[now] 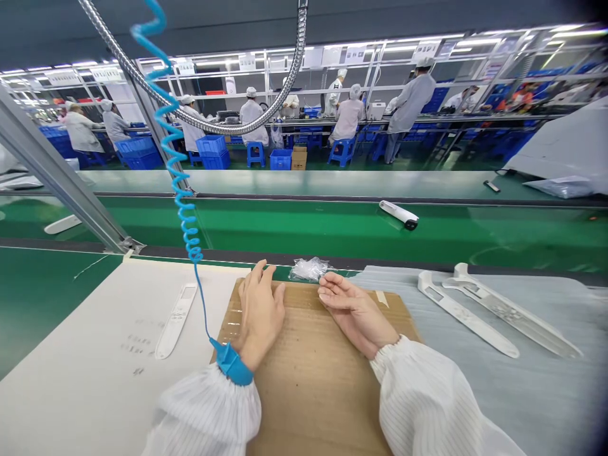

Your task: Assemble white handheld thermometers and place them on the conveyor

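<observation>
On the cardboard sheet (323, 386) in front of me, a crumpled clear plastic wrap (308, 269) sits at the far edge, and my right hand (356, 313) is right beside it, fingers (332, 294) loosely curled, nearly touching, holding nothing. The left hand (259, 310) is resting on the cardboard, fingers (266, 273) slightly apart and empty, a blue wrist strap (232, 364) on its wrist with a coiled cord (183, 209) rising from it. Off to the right, two white plastic pieces (468, 310) lie on a grey sheet (522, 392); to the left, a white strip (175, 320) lies on white paper (85, 361). Beyond, a white tube (399, 214) rides the green conveyor belt (304, 228).
</observation>
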`<state>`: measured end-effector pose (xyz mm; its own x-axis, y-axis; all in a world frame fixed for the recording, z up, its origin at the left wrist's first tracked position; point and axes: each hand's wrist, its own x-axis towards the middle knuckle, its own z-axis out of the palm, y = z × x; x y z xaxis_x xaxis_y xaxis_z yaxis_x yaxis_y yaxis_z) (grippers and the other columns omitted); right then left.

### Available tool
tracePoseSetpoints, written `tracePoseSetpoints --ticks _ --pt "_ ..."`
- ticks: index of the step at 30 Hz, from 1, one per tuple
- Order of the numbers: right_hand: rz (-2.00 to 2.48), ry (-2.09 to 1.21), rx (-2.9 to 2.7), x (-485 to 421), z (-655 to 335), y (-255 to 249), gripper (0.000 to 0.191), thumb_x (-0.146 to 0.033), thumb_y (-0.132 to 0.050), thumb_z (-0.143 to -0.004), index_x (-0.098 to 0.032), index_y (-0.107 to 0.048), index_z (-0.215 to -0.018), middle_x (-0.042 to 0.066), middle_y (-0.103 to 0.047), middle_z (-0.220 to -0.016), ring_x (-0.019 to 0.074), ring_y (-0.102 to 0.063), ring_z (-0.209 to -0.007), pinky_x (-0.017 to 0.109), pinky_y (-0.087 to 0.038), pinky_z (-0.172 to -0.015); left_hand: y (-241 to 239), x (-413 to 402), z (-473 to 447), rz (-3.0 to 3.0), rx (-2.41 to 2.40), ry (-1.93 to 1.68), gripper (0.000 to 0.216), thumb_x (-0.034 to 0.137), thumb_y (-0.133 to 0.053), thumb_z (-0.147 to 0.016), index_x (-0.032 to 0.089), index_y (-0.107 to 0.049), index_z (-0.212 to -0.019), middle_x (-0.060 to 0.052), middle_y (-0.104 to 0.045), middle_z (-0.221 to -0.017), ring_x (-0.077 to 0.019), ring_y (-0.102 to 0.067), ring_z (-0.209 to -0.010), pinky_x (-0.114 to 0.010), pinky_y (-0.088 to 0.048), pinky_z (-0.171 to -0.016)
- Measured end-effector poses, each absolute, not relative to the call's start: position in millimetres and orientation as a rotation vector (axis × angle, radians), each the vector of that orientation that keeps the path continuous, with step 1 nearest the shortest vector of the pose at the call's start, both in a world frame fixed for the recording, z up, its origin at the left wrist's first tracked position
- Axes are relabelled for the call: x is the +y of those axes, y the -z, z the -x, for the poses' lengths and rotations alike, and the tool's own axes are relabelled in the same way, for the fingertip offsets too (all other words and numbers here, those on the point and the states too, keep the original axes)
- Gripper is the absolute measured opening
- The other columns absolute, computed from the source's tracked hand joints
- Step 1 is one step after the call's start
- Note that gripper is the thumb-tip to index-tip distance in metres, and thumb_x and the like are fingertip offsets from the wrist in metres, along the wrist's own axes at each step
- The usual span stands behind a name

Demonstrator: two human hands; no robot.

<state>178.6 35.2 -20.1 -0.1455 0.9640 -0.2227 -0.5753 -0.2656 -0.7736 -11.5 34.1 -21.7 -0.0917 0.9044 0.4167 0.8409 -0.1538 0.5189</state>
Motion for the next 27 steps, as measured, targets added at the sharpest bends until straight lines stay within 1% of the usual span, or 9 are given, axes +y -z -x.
tracePoseSetpoints --ticks 6,12,19,23,27 --pt "0.861 -1.689 -0.631 35.3 -179.9 20.6 0.042 -0.009 -0.093 -0.054 -0.024 -0.076 -0.090 -0.001 -0.068 -0.095 0.0099 -0.062 -0.089 0.020 -0.049 -0.091 19.6 33.0 11.7 -2.045 1.986 -1.027 0.041 0.018 -0.056 -0.092 0.009 -0.059 -0.132 -0.018 -0.050 -0.149 -0.0320 -0.047 -0.139 -0.053 -0.038 -0.115" --pt "0.865 -1.682 -0.636 36.2 -179.8 21.6 0.042 -0.009 -0.092 -0.055 -0.023 -0.075 -0.091 -0.001 -0.068 -0.096 0.0102 -0.062 -0.090 0.020 -0.050 -0.091 17.3 32.0 11.3 -2.023 1.995 -1.012 0.043 0.018 -0.054 -0.092 0.008 -0.057 -0.134 -0.019 -0.048 -0.151 -0.0313 -0.045 -0.140 -0.053 -0.038 -0.115" --pt "0.870 -1.685 -0.626 34.8 -178.6 19.5 0.043 -0.009 -0.092 -0.055 -0.022 -0.074 -0.092 0.000 -0.067 -0.096 0.0095 -0.062 -0.090 0.019 -0.048 -0.092 18.7 31.5 11.9 -2.031 1.974 -1.055 0.042 0.018 -0.052 -0.092 0.010 -0.057 -0.133 -0.019 -0.049 -0.150 -0.0315 -0.045 -0.140 -0.052 -0.038 -0.114" --pt "0.864 -1.689 -0.627 34.6 -178.9 19.6 0.042 -0.008 -0.092 -0.056 -0.022 -0.074 -0.091 0.000 -0.067 -0.097 0.0105 -0.062 -0.090 0.021 -0.048 -0.093 20.5 32.2 12.8 -2.039 1.954 -1.086 0.042 0.019 -0.052 -0.092 0.011 -0.057 -0.132 -0.019 -0.048 -0.150 -0.0321 -0.046 -0.140 -0.054 -0.037 -0.114" --pt "0.868 -1.688 -0.630 34.6 -179.4 18.9 0.040 -0.009 -0.091 -0.057 -0.023 -0.075 -0.091 0.000 -0.067 -0.097 0.0107 -0.061 -0.091 0.021 -0.047 -0.094 16.8 30.4 11.9 -2.060 1.941 -1.097 0.041 0.018 -0.052 -0.091 0.012 -0.057 -0.132 -0.016 -0.042 -0.155 -0.0333 -0.043 -0.141 -0.056 -0.036 -0.115"
